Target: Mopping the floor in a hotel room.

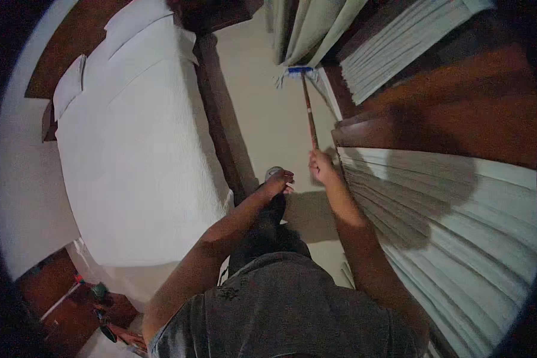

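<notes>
My right hand [323, 166] grips the end of a brown mop handle [310, 114]. The handle reaches away from me to a blue mop head [300, 70] with pale strands, which rests on the light floor [268, 107] close to a hanging curtain [315, 29]. To the left, my left hand [279, 182] holds nothing, with its fingers loosely bent and apart. It hangs in front of my leg, and part of a shoe [274, 170] shows just beyond it.
A bed with a white cover [134, 165] and pillows runs along the left, with a dark base. Pleated pale fabric [456, 215] hangs close on the right, below a brown wooden surface [465, 107]. Wooden furniture [71, 308] with small objects stands at the lower left.
</notes>
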